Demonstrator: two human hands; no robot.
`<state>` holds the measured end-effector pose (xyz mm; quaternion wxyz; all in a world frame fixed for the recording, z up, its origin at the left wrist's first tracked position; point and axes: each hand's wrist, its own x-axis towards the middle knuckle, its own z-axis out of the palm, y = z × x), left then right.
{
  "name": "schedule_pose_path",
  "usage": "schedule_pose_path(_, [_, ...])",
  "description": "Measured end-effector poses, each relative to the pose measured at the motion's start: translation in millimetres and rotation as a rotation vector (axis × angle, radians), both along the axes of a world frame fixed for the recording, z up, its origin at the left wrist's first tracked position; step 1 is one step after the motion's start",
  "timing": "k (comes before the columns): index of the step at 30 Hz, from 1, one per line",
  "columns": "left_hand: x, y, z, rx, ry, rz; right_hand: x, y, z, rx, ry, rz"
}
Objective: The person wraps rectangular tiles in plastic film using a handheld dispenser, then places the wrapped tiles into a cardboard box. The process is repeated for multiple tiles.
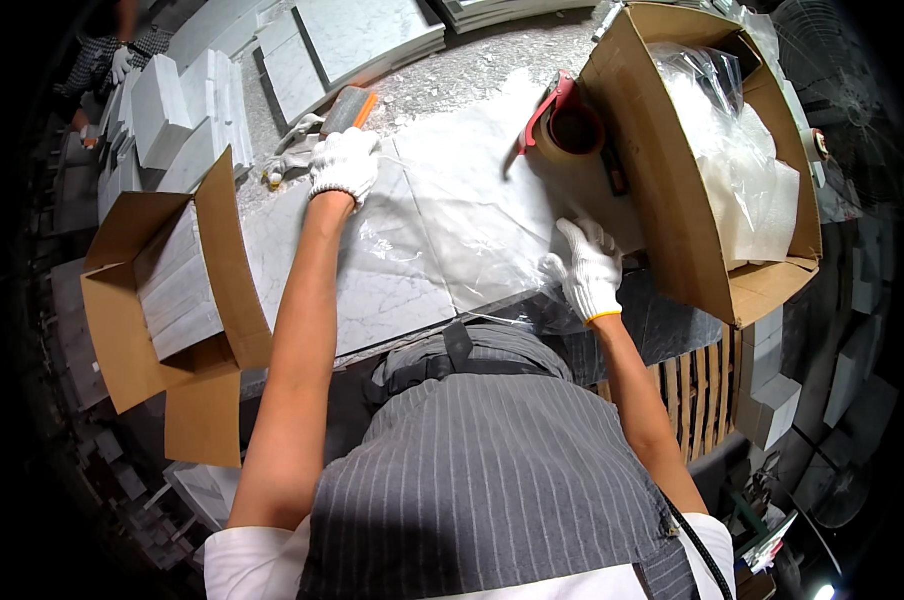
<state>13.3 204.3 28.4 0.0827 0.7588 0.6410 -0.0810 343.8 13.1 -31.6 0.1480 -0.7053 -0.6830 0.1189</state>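
Observation:
A clear plastic sheet (472, 245) lies wrinkled over pale marble tiles (387, 295) in front of me. My left hand (345, 168), in a white knit glove, is at the sheet's far left side with its fingers curled down on the plastic. Just beyond it lies a grey block-shaped tool with an orange edge (352, 108). My right hand (587, 270), gloved too, rests at the sheet's right side, fingers apart and nothing gripped. Above that hand sits a red tape dispenser (564, 122) with a roll of tape.
At right stands an open carton (662, 170) holding white foam and plastic film (747, 170). Another open carton (227, 270) at left contains pale tiles. Stacked tiles (372, 40) lie at the back. A person's gloved hand (122, 62) shows far left. A wooden pallet (697, 395) is lower right.

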Motion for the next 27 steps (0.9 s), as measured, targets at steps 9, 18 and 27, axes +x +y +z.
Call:
schedule_pose_path(9, [-5.3, -0.4, 4.9, -0.041, -0.044, -0.004, 2.2, 2.8, -8.7, -0.1, 0.267, -0.116])
schedule_pose_path(18, [-23.7, 80.9, 68.9, -0.65, 0.483, -0.495, -36.4, 2.5, 56.1, -0.34, 0.645, -0.161])
schedule_pose_path(27, [26.8, 101.3, 52.3, 0.067, 0.506, -0.526, -101.5, -15.5, 54.9, -0.876, 1.3, -0.331])
